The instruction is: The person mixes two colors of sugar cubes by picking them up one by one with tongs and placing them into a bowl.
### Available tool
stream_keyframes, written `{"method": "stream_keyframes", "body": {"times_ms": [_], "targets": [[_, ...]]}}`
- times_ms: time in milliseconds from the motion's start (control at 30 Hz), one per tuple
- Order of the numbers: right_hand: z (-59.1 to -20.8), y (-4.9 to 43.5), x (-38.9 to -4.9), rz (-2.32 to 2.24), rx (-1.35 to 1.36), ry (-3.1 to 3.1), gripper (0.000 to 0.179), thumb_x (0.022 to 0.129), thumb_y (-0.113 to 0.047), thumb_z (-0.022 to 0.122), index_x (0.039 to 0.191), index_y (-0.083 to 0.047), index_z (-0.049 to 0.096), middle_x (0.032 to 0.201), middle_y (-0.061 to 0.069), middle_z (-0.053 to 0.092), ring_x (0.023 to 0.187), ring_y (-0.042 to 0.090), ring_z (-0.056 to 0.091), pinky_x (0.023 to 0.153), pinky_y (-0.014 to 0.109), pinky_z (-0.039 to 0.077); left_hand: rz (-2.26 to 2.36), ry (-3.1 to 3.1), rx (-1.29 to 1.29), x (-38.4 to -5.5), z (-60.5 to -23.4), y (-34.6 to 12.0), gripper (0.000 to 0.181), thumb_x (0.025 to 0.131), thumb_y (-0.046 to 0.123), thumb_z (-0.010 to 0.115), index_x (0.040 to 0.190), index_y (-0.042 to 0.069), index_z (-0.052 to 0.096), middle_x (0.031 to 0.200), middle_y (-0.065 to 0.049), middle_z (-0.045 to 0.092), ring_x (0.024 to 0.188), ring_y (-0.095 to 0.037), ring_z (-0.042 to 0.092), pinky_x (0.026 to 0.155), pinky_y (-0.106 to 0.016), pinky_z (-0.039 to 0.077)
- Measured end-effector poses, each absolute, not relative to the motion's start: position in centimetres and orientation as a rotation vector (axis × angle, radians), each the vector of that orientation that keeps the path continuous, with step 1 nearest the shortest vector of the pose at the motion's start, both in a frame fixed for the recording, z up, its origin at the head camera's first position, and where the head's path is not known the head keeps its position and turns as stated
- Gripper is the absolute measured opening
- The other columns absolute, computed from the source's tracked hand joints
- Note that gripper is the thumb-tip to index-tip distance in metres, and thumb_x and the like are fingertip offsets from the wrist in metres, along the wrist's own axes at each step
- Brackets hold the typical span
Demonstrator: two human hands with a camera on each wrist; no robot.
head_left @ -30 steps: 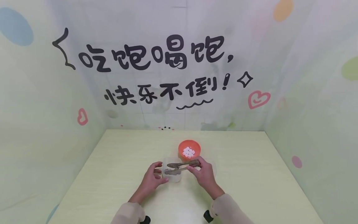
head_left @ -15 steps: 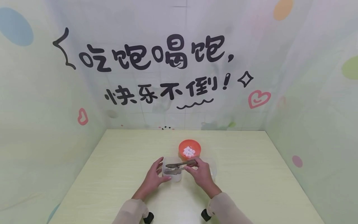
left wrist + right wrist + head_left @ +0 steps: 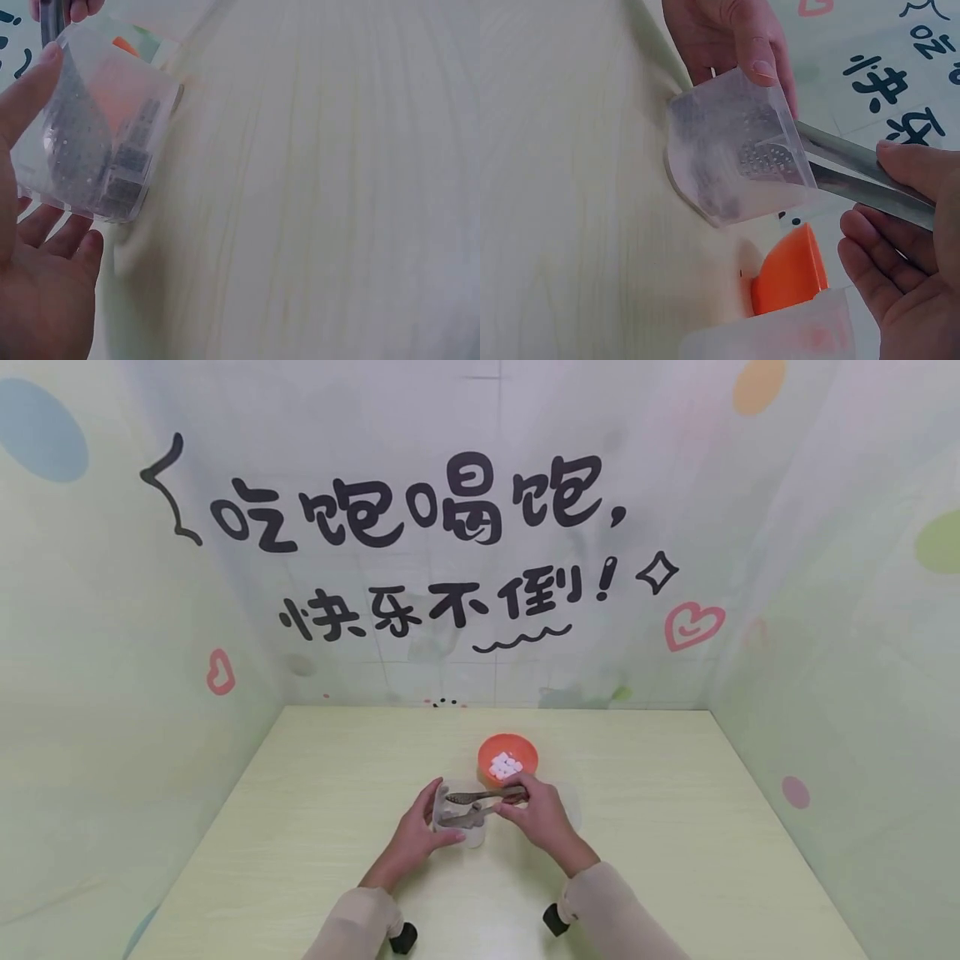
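My left hand [image 3: 412,837] holds a clear plastic container [image 3: 474,840], thumb at the near side and fingers at the far side. Dark grey cubes [image 3: 126,180] show through its wall in the left wrist view. In my right hand [image 3: 549,828] are metal tongs [image 3: 491,794], gripped by the handles between thumb and fingers. The perforated tong heads [image 3: 769,159] reach inside the container and stand apart in the head view. Whether a cube lies between them is unclear.
An orange bowl [image 3: 489,748] with several white cubes [image 3: 506,766] stands behind the hands. A second translucent container [image 3: 772,334] sits beside the bowl, partly behind my right hand. A printed curtain [image 3: 345,677] borders the pale table [image 3: 315,760].
My left hand has moved slightly in and its fingers have drawn round the container, which looks more tilted. The tongs stay inside it and have shifted only a little.
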State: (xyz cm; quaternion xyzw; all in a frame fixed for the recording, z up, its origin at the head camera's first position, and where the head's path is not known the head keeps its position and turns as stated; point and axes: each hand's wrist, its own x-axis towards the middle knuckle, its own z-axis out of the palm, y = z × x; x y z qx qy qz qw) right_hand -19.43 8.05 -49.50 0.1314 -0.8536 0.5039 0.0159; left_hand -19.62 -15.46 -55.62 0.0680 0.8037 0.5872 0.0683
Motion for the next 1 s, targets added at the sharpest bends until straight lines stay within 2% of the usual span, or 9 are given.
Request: {"method": "stream_keyframes", "body": {"times_ms": [233,500,767,1000], "targets": [[-48.71,7.91,-19.67,1.453,0.395,-2.788,0.030,0.078,-0.014,0.082,0.105,-0.008,0.068,0.097,0.008,0.070,0.083,0.015,0.064,0.069,0.027,0.055,1.750,2.430,0.206,-19.91,-55.65,-15.56,0.101,0.073,0.024,0.087,0.154,0.016,0.026,0.152,-0.018,0.035,0.138,-0.038,0.033,0.113,-0.049,0.028],[-48.71,7.79,-19.69,1.432,0.371,-2.809,0.024,0.078,-0.014,0.082,0.100,-0.012,0.072,0.087,-0.005,0.069,0.077,0.012,0.064,0.066,0.026,0.055,1.723,2.453,0.188,-19.85,-55.41,-15.60,0.100,0.073,0.025,0.087,0.153,0.018,0.029,0.151,-0.015,0.037,0.138,-0.037,0.034,0.112,-0.049,0.030],[-49.03,7.57,-19.46,1.425,0.328,-2.800,0.022,0.079,-0.014,0.082,0.098,-0.012,0.071,0.088,-0.004,0.068,0.074,0.013,0.060,0.060,0.024,0.053,1.719,2.452,0.173,-19.68,-55.34,-15.54,0.099,0.072,0.025,0.087,0.152,0.017,0.030,0.152,-0.015,0.036,0.140,-0.036,0.031,0.112,-0.049,0.029],[-49.05,7.46,-19.27,1.404,0.341,-2.788,0.021,0.079,-0.014,0.081,0.097,-0.013,0.070,0.086,-0.006,0.068,0.076,0.011,0.061,0.062,0.024,0.053,1.729,2.447,0.185,-19.57,-55.13,-15.38,0.099,0.072,0.022,0.087,0.152,0.014,0.030,0.153,-0.015,0.034,0.141,-0.035,0.028,0.113,-0.046,0.027]]}}
